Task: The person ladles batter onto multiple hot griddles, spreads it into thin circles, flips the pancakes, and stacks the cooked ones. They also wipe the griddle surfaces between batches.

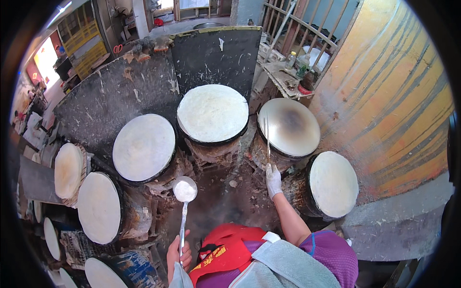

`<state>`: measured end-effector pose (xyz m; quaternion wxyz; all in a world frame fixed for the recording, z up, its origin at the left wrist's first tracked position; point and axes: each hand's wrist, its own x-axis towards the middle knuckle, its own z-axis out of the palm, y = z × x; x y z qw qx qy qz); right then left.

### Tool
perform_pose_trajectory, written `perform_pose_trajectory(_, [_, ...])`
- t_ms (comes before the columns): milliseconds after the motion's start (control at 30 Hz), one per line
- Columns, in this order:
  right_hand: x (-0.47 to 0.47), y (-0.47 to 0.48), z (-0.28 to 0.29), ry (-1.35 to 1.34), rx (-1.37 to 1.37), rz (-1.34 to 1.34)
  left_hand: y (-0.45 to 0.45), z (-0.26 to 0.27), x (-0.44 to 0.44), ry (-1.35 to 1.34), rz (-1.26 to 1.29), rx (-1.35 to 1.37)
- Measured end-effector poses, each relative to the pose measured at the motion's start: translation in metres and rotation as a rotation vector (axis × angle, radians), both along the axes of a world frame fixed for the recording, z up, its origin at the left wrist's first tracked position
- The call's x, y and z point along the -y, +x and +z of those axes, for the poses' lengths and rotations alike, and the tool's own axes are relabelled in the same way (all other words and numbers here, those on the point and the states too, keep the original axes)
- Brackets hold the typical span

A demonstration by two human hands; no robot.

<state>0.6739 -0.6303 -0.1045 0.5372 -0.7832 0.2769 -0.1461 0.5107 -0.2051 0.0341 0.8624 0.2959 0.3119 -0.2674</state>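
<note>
My left hand (pixel 179 252) grips the handle of a metal ladle (pixel 183 219) whose bowl holds white batter (pixel 185 190). The ladle hangs over the dark floor, apart from the griddles. In a white glove, my right hand (pixel 273 181) holds a pair of long thin sticks (pixel 267 140). They reach over the left edge of a round griddle (pixel 291 126), which is bare with a brown scorched patch. Pale round flatbreads cover the griddles about me: one at the back (pixel 213 113), one at the left (pixel 144 147) and one at the right (pixel 334 184).
Another flatbread-covered griddle (pixel 99 208) stands at the left, before a basket with a stack of flatbreads (pixel 68 171). Several more griddles line the lower left. A black board (pixel 219 61) screens the back. Jars (pixel 302 66) stand on a ledge by the stained yellow wall (pixel 381 97).
</note>
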Motion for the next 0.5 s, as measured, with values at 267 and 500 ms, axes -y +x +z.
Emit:
perform_pose_trajectory(267, [0.003,-0.015,-0.031,0.089,-0.047,0.165,0.015,0.007,0.052,0.014,0.002,0.055])
perform_pose_trajectory(500, [0.030,0.021,-0.024,0.285,0.017,0.117,0.026,0.010,0.077,0.049,-0.009,0.042])
